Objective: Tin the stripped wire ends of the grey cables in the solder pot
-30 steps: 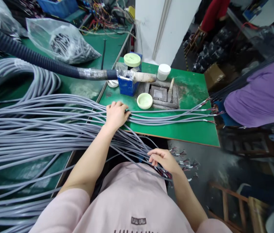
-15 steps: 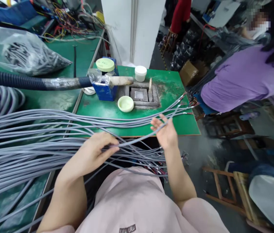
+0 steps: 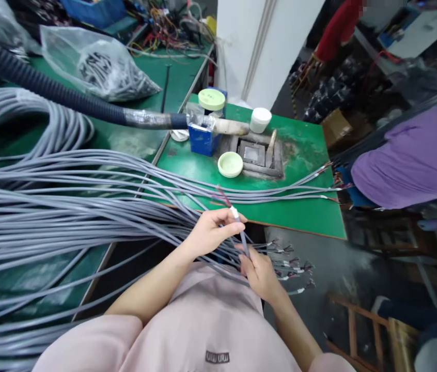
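Observation:
A grey cable (image 3: 244, 245) stands tilted up in front of my chest, held by both hands. Close below its white-wrapped end, my left hand (image 3: 218, 231) pinches it between thumb and fingers. Reddish bare-ended wires (image 3: 224, 197) fan out from that tip, slightly blurred. Lower down, my right hand (image 3: 258, 269) has its fingers closed around the same cable. Many more grey cables (image 3: 125, 212) run in from the left beneath my left hand. Several stripped cable ends (image 3: 292, 266) hang past the table edge beside my right hand.
On the green table (image 3: 311, 150) are a pale green dish (image 3: 230, 164), a white tub (image 3: 260, 120), a blue box (image 3: 202, 140) and a square metal pot (image 3: 255, 153) set in a frame. A black hose (image 3: 87, 101) crosses above the left bench. A person in purple (image 3: 416, 155) sits at right.
My hands have come together at one cable's end, which now points up and away. The right hand moved down from the table's front edge. The view has swung left.

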Available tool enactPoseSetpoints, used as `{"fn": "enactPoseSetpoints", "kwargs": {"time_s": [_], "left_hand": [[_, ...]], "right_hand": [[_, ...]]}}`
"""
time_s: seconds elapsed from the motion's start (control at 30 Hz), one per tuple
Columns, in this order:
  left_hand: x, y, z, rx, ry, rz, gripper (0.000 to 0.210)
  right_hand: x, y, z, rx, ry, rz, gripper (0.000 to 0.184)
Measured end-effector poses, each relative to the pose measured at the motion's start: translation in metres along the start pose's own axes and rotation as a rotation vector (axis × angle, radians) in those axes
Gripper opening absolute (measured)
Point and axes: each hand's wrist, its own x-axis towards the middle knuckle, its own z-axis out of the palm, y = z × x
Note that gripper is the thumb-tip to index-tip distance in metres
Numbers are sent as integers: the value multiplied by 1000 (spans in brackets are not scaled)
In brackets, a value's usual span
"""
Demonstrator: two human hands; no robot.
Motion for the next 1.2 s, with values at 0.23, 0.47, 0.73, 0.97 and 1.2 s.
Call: {"fn": "enactPoseSetpoints", "kwargs": {"time_s": [0.23,0.47,0.73,0.97,1.2], "left_hand": [[-8,-17,4,-253,-81,-138,33],[-13,-27,17,-335,-222,-208,35],[-7,-23,8,-346,250,9,22],[-11,-18,10,-207,398,98,21],[-8,-19,11,-175,462,101,25]], "right_hand": [[6,-4,-10,212,-190,11,20],[19,-5,0,533,-111,60,43],[19,1,9,620,16,105,36],[23,-4,7,555,19,114,39],[25,-4,7,527,10,110,40]]}}
